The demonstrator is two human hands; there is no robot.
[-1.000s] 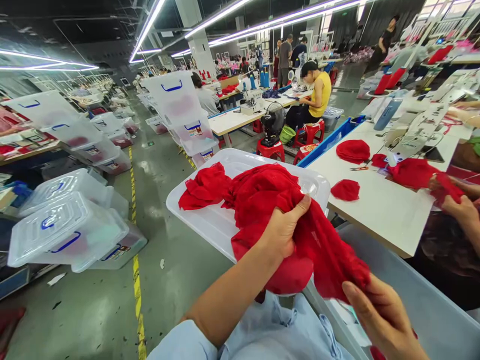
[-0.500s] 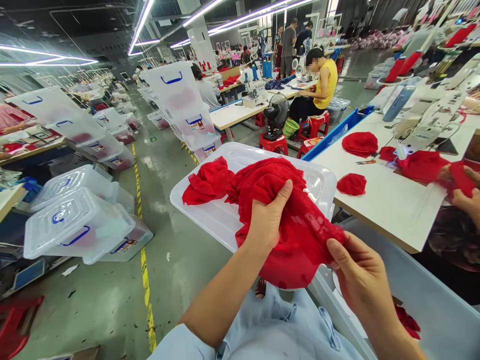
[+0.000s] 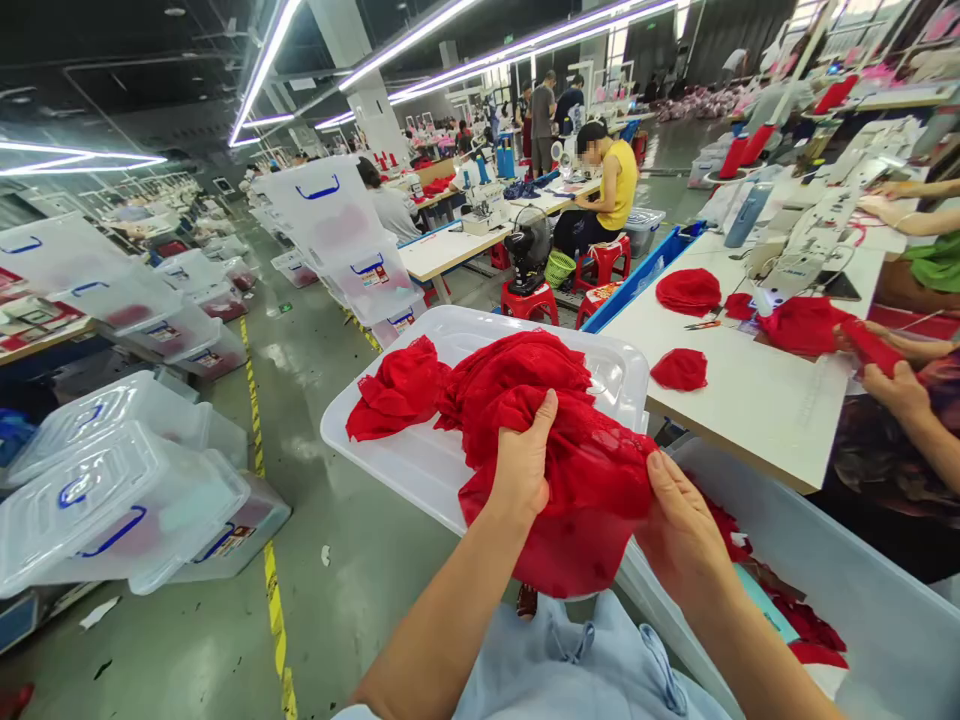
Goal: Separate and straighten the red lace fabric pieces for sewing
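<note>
Red lacy fabric (image 3: 577,500) is gathered between my two hands, its lower part hanging over the near edge of a white plastic lid (image 3: 390,455). My left hand (image 3: 525,465) grips the cloth from above, thumb on top. At the right end of the same cloth, my right hand (image 3: 679,520) pinches the edge between thumb and fingers. Behind my left hand, more red fabric (image 3: 517,375) is bunched on the lid, and a separate red bundle (image 3: 401,390) lies at the lid's left side.
To the right, a white sewing table (image 3: 750,400) carries red pieces, scissors and a machine; a person's hands hold red cloth there. An open bin (image 3: 862,560) with red scraps sits below it. Stacked clear boxes (image 3: 97,500) stand left beyond yellow floor tape.
The view has turned slightly right, showing more of the bin and a green-clad person. My right hand has shifted a little closer to my left, still pinching the cloth.
</note>
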